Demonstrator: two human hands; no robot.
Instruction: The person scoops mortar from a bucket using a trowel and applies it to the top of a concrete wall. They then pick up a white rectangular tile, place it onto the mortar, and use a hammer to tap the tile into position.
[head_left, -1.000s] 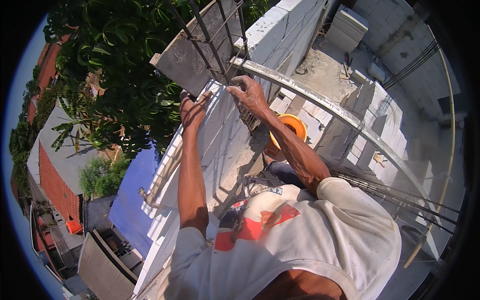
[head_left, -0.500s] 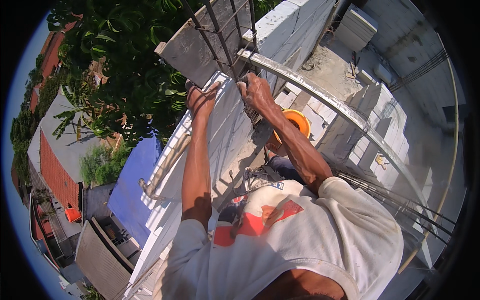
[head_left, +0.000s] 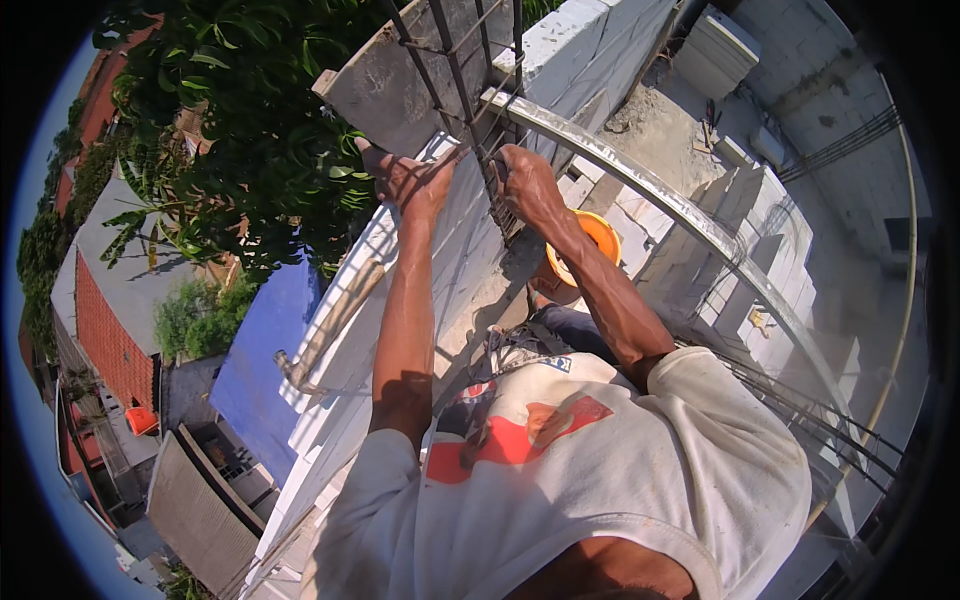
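My left hand (head_left: 410, 178) is at the top edge of the white block wall (head_left: 355, 285), fingers spread and thumb reaching toward the rebar cage (head_left: 462, 85), beside a grey board (head_left: 375, 85). My right hand (head_left: 525, 185) is closed at the cage's lower part, knuckles up; what its fingertips hold is hidden. An orange bucket (head_left: 600, 240) sits below my right forearm, partly covered by it. A long, pale metal bar (head_left: 640, 170) runs from beside the cage down to the right.
A narrow strip of floor (head_left: 640, 120) holds rubble, beside stacked white blocks (head_left: 750, 240) and another block stack (head_left: 715, 55). Bundled rods (head_left: 830, 425) and a pole (head_left: 905, 290) lie at the right. Leafy branches, rooftops and a blue sheet (head_left: 255, 370) lie beyond the wall.
The view has shifted slightly. My left hand has moved right and spread its fingers at the wall top. My right hand has shifted right, its fingers more curled at the rebar.
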